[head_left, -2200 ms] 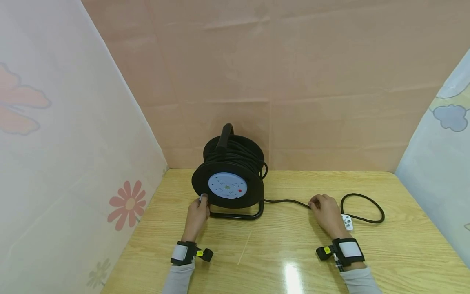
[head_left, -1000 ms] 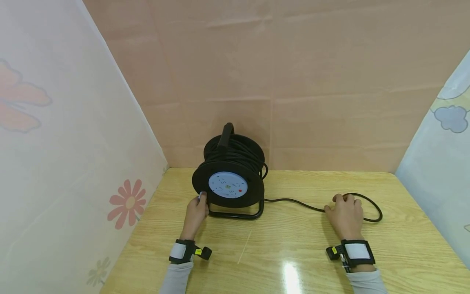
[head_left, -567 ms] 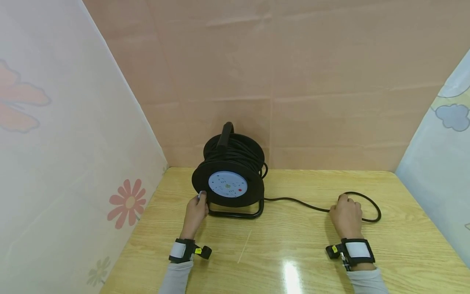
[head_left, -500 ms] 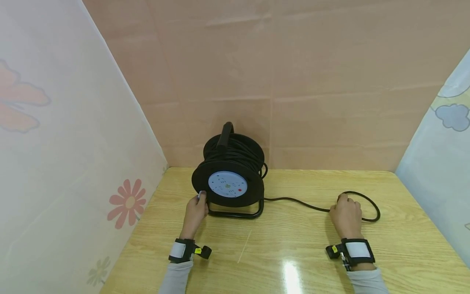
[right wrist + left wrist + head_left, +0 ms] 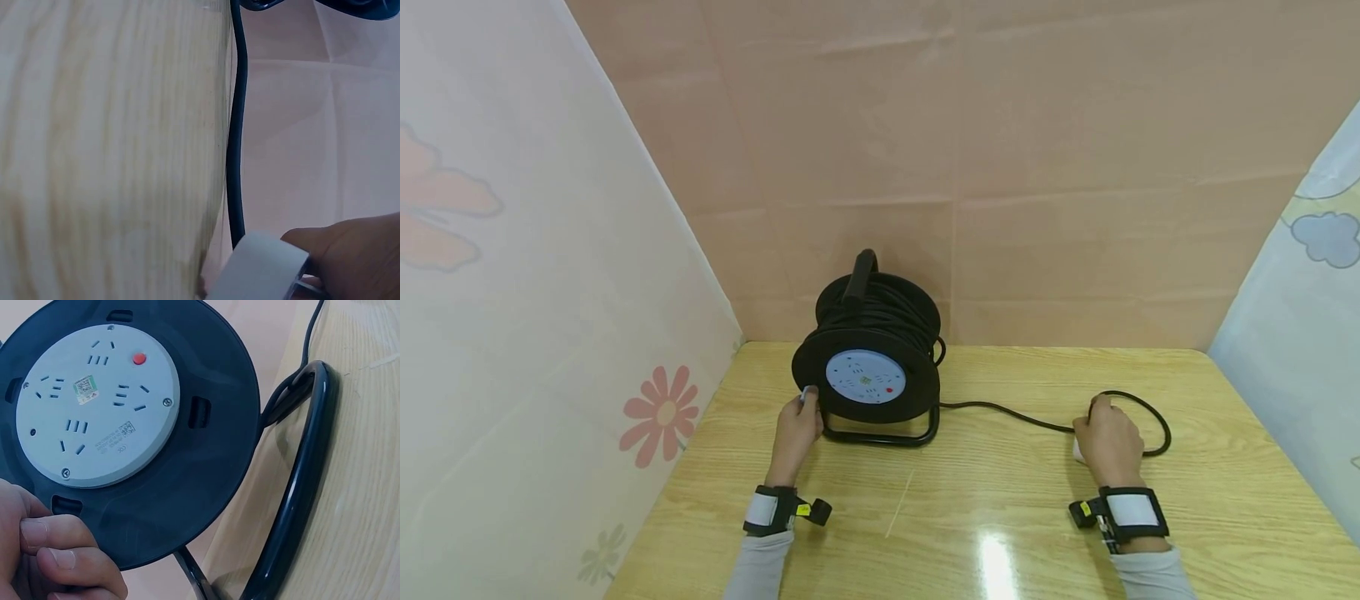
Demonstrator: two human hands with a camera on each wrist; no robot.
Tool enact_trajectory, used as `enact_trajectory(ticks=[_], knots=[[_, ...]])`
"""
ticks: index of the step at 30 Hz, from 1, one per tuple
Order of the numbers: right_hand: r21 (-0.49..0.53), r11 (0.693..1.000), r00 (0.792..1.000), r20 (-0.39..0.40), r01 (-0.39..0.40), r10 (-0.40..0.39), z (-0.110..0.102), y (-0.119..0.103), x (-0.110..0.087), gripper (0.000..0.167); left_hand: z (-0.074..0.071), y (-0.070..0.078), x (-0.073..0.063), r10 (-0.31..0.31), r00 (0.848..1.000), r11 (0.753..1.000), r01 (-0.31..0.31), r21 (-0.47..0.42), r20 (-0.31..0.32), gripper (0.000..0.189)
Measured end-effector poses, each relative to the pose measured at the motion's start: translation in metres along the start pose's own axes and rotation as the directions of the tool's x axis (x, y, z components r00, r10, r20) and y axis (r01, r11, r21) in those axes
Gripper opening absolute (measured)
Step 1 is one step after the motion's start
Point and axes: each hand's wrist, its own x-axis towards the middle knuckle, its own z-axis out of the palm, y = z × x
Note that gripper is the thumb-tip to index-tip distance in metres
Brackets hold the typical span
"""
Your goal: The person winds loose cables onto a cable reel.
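A black cable reel (image 5: 865, 350) with a pale round socket panel (image 5: 94, 406) stands on the table, its black cord (image 5: 1007, 412) running right. At the reel's lower left rim, my left hand (image 5: 797, 427) pinches a small pale piece (image 5: 808, 395) whose kind I cannot make out. The left wrist view shows those fingers (image 5: 72, 550) curled in front of the disc. My right hand (image 5: 1108, 437) holds a white plug (image 5: 259, 269), mostly hidden under the palm in the head view. A metal edge shows beside the plug in the right wrist view.
The reel's bent tube stand (image 5: 880, 439) rests on the wooden table (image 5: 940, 517). A loop of cord (image 5: 1157, 417) lies right of the right hand. A paper-like brown backdrop (image 5: 1037, 208) rises behind, with printed sheets (image 5: 587, 333) at the sides.
My right hand has moved right along the cord to the plug, which now shows at its left side. The cord loop has shrunk slightly leftward. My left hand has stayed almost in place.
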Motion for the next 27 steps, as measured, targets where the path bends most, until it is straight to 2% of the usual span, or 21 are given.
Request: enact_trajectory(ticks=[18, 27], knots=[[0.073, 0.997, 0.999, 0.028, -0.036, 0.034, -0.009, -0.006, 0.0, 0.02, -0.003, 0.009, 0.0, 0.024, 0.999, 0.999, -0.025, -0.03, -0.02, 0.054], [0.114, 0.993, 0.997, 0.07, -0.024, 0.016, -0.008, -0.006, 0.0, 0.029, -0.004, 0.015, 0.001, 0.001, 1.0, 0.996, -0.003, -0.092, -0.022, 0.053]])
